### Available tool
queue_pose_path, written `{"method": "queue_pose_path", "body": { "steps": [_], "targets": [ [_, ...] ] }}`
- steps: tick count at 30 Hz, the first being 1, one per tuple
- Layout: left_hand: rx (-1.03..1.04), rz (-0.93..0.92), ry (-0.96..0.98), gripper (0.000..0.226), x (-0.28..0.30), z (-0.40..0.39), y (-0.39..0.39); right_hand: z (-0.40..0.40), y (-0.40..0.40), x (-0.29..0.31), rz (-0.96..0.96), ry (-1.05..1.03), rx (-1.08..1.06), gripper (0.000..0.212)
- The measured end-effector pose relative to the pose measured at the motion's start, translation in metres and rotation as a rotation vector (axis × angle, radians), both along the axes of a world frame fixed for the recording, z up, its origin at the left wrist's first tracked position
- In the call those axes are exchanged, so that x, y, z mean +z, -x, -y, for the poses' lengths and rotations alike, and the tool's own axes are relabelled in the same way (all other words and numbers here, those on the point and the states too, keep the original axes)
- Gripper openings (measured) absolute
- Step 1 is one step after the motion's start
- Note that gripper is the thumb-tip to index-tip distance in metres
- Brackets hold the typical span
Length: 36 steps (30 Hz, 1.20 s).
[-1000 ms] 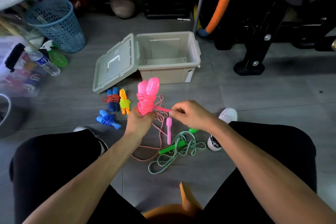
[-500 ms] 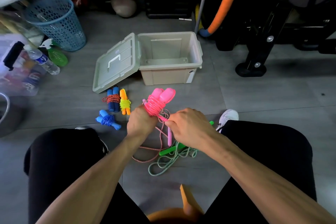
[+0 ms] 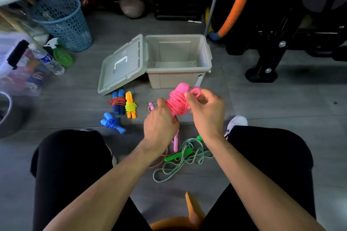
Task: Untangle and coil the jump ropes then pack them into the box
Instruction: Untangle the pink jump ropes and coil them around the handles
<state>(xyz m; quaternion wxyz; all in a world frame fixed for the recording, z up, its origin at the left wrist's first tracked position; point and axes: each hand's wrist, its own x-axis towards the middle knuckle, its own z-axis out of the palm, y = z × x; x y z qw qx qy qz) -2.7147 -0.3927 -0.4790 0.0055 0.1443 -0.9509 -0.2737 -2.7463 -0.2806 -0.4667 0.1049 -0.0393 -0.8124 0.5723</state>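
The left hand grips the pink jump rope bundle low down, fingers curled round its handles, just in front of the open box; the right hand pinches a loose end loop near the top. If that tail is not tucked tightly, the springy coil likely loosens and snags the pink striped rope and green rope lying tangled on the floor below. No brand or writing is legible; a small label on the box corner is too small to read
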Motion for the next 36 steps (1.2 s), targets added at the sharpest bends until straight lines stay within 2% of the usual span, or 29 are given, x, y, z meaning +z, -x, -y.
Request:
{"method": "queue_pose_path", "body": {
  "steps": [4, 8, 13, 17, 20, 24, 28, 32, 36],
  "targets": [
    [0.008, -0.06, -0.029, 0.023, 0.002, -0.002, -0.001, 0.0, -0.002, 0.001, -0.16, -0.073, -0.034, 0.03],
    [-0.001, -0.073, -0.035, 0.024, 0.002, -0.004, -0.002, -0.006, 0.004, -0.002, -0.244, -0.139, -0.02, 0.015],
    [-0.014, -0.091, -0.038, 0.024, 0.0, -0.006, -0.001, -0.007, 0.001, -0.007, -0.445, -0.372, 0.032, 0.009],
    [-0.009, -0.104, 0.006, 0.025, 0.001, -0.002, 0.004, -0.012, -0.003, -0.005, -0.48, -0.614, 0.098, 0.006],
    [-0.025, -0.1, 0.058, 0.027, 0.004, -0.002, 0.004, -0.015, -0.003, -0.003, -0.438, -0.704, 0.135, 0.006],
    [-0.066, -0.134, 0.177, 0.027, 0.009, -0.005, 0.002, -0.019, -0.007, -0.003, -0.375, -0.668, 0.132, 0.022],
    [-0.13, -0.182, 0.317, 0.029, 0.014, 0.0, -0.004, -0.018, -0.007, -0.004, -0.37, -0.606, 0.12, 0.019],
    [-0.13, -0.182, 0.383, 0.04, 0.012, -0.004, -0.007, -0.011, -0.009, -0.003, -0.306, -0.356, 0.008, 0.015],
    [-0.141, -0.144, 0.448, 0.036, 0.006, -0.007, -0.007, -0.005, -0.007, -0.007, -0.134, -0.4, -0.036, 0.028]
  ]
}}
